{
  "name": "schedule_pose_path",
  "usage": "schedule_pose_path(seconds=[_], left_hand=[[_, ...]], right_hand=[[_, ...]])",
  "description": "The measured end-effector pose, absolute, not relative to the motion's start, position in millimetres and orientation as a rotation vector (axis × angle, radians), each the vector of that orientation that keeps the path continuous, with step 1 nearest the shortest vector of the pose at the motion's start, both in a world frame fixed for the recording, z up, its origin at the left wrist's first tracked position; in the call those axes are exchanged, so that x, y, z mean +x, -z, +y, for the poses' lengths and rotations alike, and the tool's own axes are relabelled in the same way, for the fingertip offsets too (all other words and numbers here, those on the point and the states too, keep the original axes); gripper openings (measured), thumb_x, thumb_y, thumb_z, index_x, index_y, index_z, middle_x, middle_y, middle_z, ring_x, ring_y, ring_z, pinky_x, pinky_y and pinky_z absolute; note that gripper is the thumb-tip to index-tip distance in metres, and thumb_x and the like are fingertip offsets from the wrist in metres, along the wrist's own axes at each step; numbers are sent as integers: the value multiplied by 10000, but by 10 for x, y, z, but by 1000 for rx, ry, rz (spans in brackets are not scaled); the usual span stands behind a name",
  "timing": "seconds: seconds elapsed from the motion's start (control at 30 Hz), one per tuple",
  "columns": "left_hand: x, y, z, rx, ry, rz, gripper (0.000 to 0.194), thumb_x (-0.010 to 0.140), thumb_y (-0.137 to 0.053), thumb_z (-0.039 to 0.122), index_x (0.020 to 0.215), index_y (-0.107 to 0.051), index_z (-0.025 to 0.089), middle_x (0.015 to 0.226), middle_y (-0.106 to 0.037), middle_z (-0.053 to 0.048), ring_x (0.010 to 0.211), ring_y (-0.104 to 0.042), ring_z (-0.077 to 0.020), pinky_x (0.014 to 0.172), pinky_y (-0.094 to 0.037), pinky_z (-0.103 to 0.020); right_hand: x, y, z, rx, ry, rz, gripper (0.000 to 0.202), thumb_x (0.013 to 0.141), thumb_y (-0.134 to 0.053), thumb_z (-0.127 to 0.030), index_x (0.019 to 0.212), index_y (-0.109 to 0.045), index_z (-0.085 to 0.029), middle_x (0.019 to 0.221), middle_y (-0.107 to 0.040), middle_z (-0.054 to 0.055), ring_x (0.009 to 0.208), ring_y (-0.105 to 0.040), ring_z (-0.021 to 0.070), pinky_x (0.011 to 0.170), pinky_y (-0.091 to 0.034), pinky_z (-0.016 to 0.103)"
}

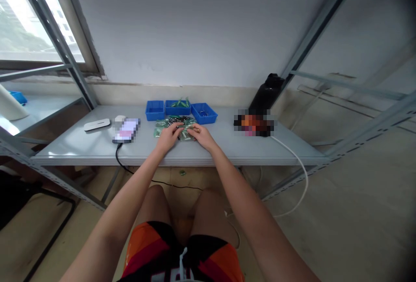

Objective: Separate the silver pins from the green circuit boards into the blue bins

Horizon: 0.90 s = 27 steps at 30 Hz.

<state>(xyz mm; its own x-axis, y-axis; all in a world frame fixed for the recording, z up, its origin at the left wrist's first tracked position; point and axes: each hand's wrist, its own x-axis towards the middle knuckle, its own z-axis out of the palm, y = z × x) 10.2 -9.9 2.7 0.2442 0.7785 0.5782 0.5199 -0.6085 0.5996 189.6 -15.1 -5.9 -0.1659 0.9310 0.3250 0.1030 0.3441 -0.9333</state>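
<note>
1 phone [127, 130] at left, 1 black bottle [265, 96] at right.

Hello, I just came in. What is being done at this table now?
A seated person has both hands, the left hand and the right hand, on a pile of small green and black pieces on the grey table. What exactly the fingers hold is too small to tell. Behind the pile stand three blue trays: the middle tray has green pieces in it, and the right tray has a few small things. A phone lies to the left.
</note>
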Motion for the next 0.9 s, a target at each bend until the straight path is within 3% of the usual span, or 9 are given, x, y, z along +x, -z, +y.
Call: schedule_pose_path(seconds=[0.27,0.37,0.47,0.9], left_hand=[[105,-29,-82,2164,-1304,1226,319,858,-626,315,1144,-614,174,680,-665,0,627,-604,-149,625,-438,-239],[107,-51,-102,2207,-1285,1277,210,859,-621,349,955,-675,171,640,-643,0,585,-561,-139,590,-399,-235],[106,-75,-127,2288,-1250,1297,262,887,-571,366,737,-657,169,594,-606,4,542,-499,-124,565,-357,-235],[111,-76,-152,2311,-1306,1179,259,903,-533,333,701,-565,174,573,-515,26,541,-442,-118,577,-342,-237]], right_hand=[[1903,64,-133,-963,-969,-1553,358,721,-637,-567,784,-562,-223,610,-478,-39,563,-446,111,497,-373,233],[1904,48,-136,-974,-966,-1538,364,710,-642,-570,783,-564,-222,605,-469,-41,566,-452,114,499,-390,238],[1905,36,-141,-975,-958,-1526,348,714,-638,-553,795,-573,-221,612,-483,-39,567,-458,113,502,-399,238],[1931,42,-109,-1031,-989,-1458,297,685,-637,-437,877,-567,-221,653,-575,-39,474,-472,99,496,-389,256]])
